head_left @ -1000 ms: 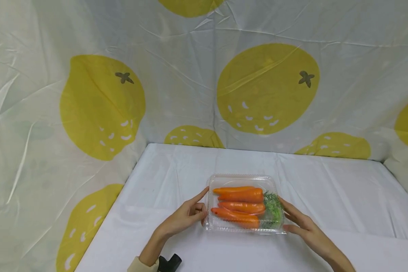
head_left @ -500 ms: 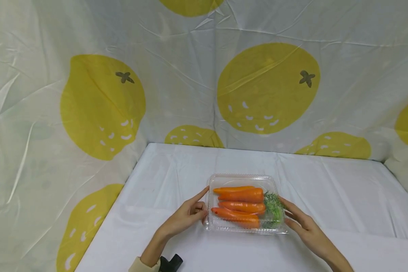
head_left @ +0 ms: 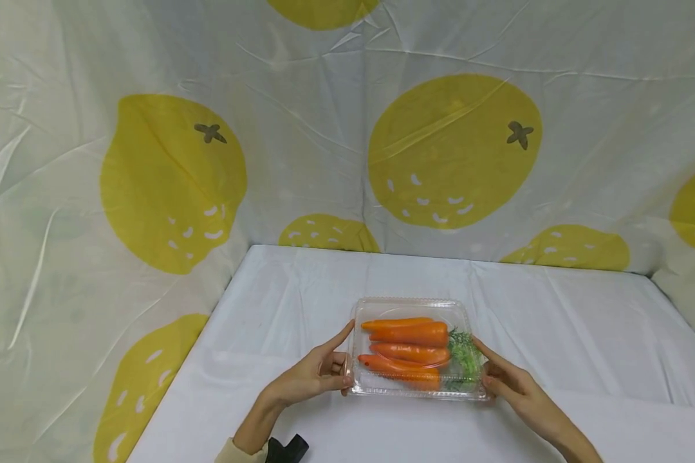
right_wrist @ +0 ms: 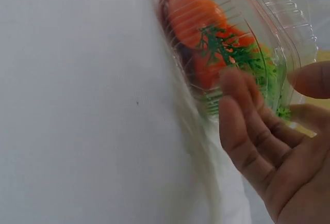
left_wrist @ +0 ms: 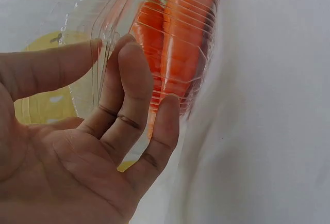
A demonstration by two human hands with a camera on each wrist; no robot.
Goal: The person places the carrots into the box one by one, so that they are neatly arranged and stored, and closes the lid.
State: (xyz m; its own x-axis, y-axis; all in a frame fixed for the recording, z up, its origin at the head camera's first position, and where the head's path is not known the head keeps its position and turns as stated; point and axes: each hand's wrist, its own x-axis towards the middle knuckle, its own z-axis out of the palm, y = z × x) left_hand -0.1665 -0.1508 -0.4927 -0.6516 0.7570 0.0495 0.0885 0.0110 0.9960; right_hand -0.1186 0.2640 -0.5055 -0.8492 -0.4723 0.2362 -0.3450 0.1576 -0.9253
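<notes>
A clear plastic clamshell box (head_left: pixel 405 308) with a ridged rim sits on the white-covered table, its lid down. Inside lie several orange carrots (head_left: pixel 411 353), their green tops (head_left: pixel 466 360) bunched at the right end. My left hand (head_left: pixel 307 378) holds the box's left side; in the left wrist view its thumb meets the rim from above while the curled fingers (left_wrist: pixel 135 74) touch the wall below. At the opposite end, my right hand (head_left: pixel 518 384) pinches the rim near the front right corner, its thumb (right_wrist: pixel 313 80) on the edge and fingers bent beneath.
White cloth (head_left: pixel 324 276) covers the table. A pale curtain with yellow lemon prints (head_left: pixel 454 151) hangs behind and along the left side. A black device (head_left: pixel 287 449) is at the left wrist, by a beige cuff (head_left: pixel 240 452).
My left thumb has come down onto the box's front left rim and its hand has spread. My right thumb has closed in on the front right corner. The box has barely moved.
</notes>
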